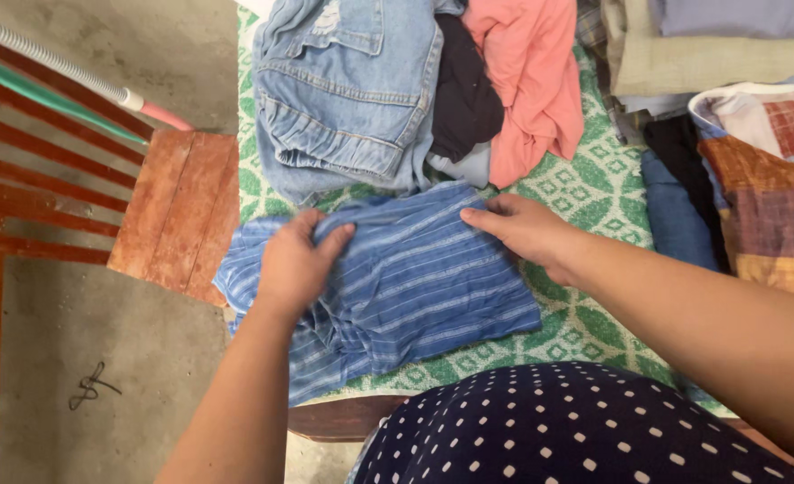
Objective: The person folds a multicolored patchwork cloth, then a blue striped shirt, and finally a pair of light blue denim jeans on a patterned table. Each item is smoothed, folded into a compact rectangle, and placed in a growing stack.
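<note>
Jeans (343, 99) cut off by far edge, folded stack (728, 54) cropped at far right, patchwork cloth (773, 179) cut by right edge, left hand (298, 264) covering part of striped shirt (415, 287), fingertips tucked into fabric.
</note>
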